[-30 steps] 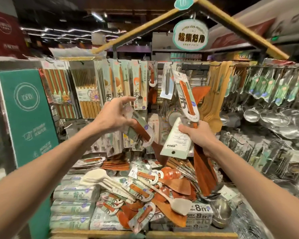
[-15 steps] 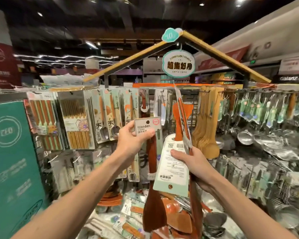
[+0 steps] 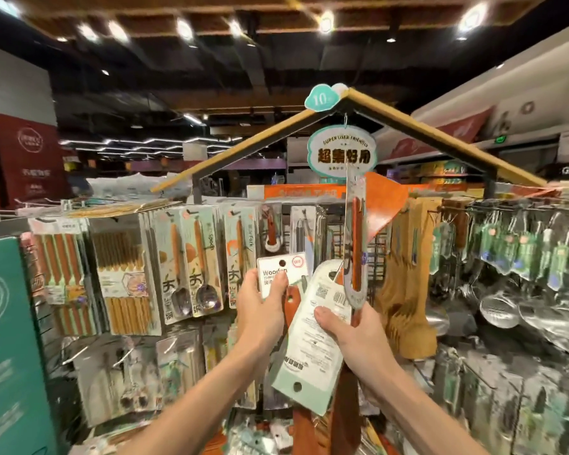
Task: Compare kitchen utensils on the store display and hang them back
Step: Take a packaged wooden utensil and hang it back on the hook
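Note:
My left hand [image 3: 262,307] pinches the white "Wooden" header card [image 3: 281,272] of a brown wooden spatula [image 3: 293,300], which hangs down behind my hands. My right hand [image 3: 352,339] grips two packaged utensils together: a pale green card [image 3: 312,343] turned upside down with its printed back facing me, and a clear sleeve holding an orange-handled wooden turner [image 3: 357,244] that points up, its orange blade [image 3: 383,205] in front of the rack. Both hands are raised close together before the display's middle hooks [image 3: 304,218].
Packaged chopsticks [image 3: 122,267], spoons [image 3: 191,257] and forks [image 3: 240,257] hang on the left hooks. Light wooden spatulas [image 3: 408,280] and steel ladles [image 3: 503,307] hang on the right. A teal sign board [image 3: 10,339] stands at far left. A hanging oval sign [image 3: 341,152] sits under the roof-shaped frame.
The view tilted up from the bin of loose utensils. My left hand lifted the spatula from low in the display to hook height, and my right hand raised its two packages.

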